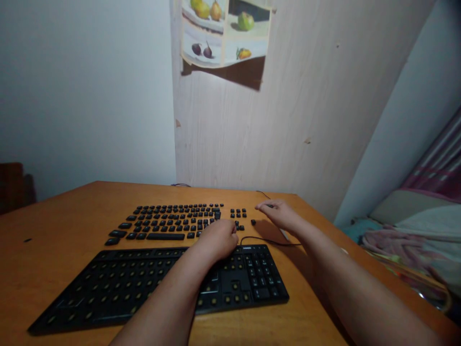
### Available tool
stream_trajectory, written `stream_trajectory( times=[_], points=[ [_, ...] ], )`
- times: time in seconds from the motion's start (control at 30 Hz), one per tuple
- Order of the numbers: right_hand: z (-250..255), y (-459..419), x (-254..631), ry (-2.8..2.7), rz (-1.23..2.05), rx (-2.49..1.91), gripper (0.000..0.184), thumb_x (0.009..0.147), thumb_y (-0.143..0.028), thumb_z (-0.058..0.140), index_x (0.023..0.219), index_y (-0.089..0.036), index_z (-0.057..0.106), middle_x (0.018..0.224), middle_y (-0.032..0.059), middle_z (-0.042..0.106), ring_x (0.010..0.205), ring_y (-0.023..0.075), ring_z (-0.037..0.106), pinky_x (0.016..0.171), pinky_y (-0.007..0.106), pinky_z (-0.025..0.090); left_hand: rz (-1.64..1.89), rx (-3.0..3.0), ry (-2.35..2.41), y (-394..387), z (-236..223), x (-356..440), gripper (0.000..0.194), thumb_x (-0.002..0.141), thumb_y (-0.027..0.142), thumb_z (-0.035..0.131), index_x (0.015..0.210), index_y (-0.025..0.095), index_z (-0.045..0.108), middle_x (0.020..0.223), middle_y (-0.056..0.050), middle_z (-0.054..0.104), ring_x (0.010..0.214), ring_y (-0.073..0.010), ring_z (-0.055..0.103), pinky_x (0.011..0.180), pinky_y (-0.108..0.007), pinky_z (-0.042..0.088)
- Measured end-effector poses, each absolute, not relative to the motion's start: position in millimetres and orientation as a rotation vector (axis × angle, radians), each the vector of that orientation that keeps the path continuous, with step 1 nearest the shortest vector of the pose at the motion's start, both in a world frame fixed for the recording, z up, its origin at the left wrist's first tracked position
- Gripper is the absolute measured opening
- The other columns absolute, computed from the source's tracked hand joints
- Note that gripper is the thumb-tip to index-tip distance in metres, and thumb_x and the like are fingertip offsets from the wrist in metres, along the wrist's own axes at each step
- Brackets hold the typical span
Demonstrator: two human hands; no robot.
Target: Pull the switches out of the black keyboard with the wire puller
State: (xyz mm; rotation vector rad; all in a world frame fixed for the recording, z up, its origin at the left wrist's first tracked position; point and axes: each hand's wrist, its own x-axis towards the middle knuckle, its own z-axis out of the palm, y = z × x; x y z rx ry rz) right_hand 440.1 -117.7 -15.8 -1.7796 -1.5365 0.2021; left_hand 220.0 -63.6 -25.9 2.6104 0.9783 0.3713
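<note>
A black keyboard (pixel 144 288) lies on the desk, its keycaps gone except for the number pad (pixel 262 274) at the right end. Behind it, the loose black keycaps (pixel 169 218) are laid out in rows, with the long space bar (pixel 165 236) in front. My left hand (pixel 221 238) is curled over the keyboard's back edge; its fingertips are hidden, and so is anything in them. Farther right, my right hand (pixel 281 214) hovers over the desk with its fingers closed around a small dark thing (pixel 269 205). One loose keycap (pixel 253 222) lies below and left of it.
A black cable (pixel 270 240) runs from the keyboard's back edge to the right. The wooden desk (pixel 65 211) meets a wall with a fruit picture (pixel 225 33). A bed with rumpled cloth (pixel 406 240) stands to the right. A small dark piece (pixel 28 240) lies at the far left.
</note>
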Motion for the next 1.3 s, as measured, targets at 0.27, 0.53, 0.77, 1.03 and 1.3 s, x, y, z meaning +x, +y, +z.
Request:
stream_trajectory(
  times=[0.27, 0.53, 0.77, 1.03, 1.3],
  points=[
    [-6, -169, 398, -1.481, 0.886, -1.532, 0.015, 0.08, -0.033, 0.061, 0.083, -0.019, 0.056, 0.055, -0.0084, 0.045, 0.041, 0.0052, 0.035, 0.039, 0.016, 0.027, 0.389, 2.605, 0.943, -64, -29, 220, 0.018, 0.076, 0.022, 0.051, 0.074, 0.019, 0.069, 0.083, -0.01, 0.071, 0.074, -0.0227, 0.063, 0.063, -0.029, 0.041],
    [-11, -181, 400, -1.608, 1.014, -1.569, 0.022, 0.079, -0.039, 0.066, 0.083, -0.017, 0.062, 0.06, -0.005, 0.051, 0.044, 0.0065, 0.043, 0.038, 0.017, 0.039, 0.328, 2.632, 0.965, -69, -29, 221, 0.018, 0.076, 0.025, 0.053, 0.074, 0.019, 0.07, 0.082, -0.01, 0.071, 0.075, -0.0241, 0.063, 0.063, -0.029, 0.042],
    [-19, -178, 395, -1.586, 1.008, -1.654, 0.019, 0.079, -0.035, 0.066, 0.084, -0.017, 0.063, 0.057, -0.0055, 0.051, 0.041, 0.0068, 0.044, 0.036, 0.017, 0.036, 0.324, 2.613, 0.987, -73, -26, 221, 0.018, 0.076, 0.026, 0.054, 0.071, 0.018, 0.069, 0.081, -0.011, 0.071, 0.077, -0.0253, 0.064, 0.064, -0.03, 0.043],
    [-34, -173, 388, -1.613, 0.837, -1.773, 0.01, 0.08, -0.027, 0.06, 0.077, -0.018, 0.062, 0.055, -0.0038, 0.052, 0.045, 0.0089, 0.048, 0.038, 0.018, 0.032, 0.307, 2.613, 0.979, -75, -25, 221, 0.019, 0.076, 0.023, 0.052, 0.072, 0.019, 0.07, 0.084, -0.013, 0.07, 0.079, -0.0281, 0.065, 0.069, -0.034, 0.045],
    [-46, -170, 381, -1.666, 0.642, -1.796, 0.01, 0.079, -0.022, 0.057, 0.07, -0.019, 0.061, 0.053, -0.0032, 0.054, 0.046, 0.0094, 0.046, 0.041, 0.02, 0.026, 0.302, 2.604, 0.992, -74, -27, 221, 0.018, 0.075, 0.023, 0.052, 0.074, 0.019, 0.07, 0.085, -0.013, 0.07, 0.079, -0.0283, 0.065, 0.071, -0.035, 0.046]
  ],
)
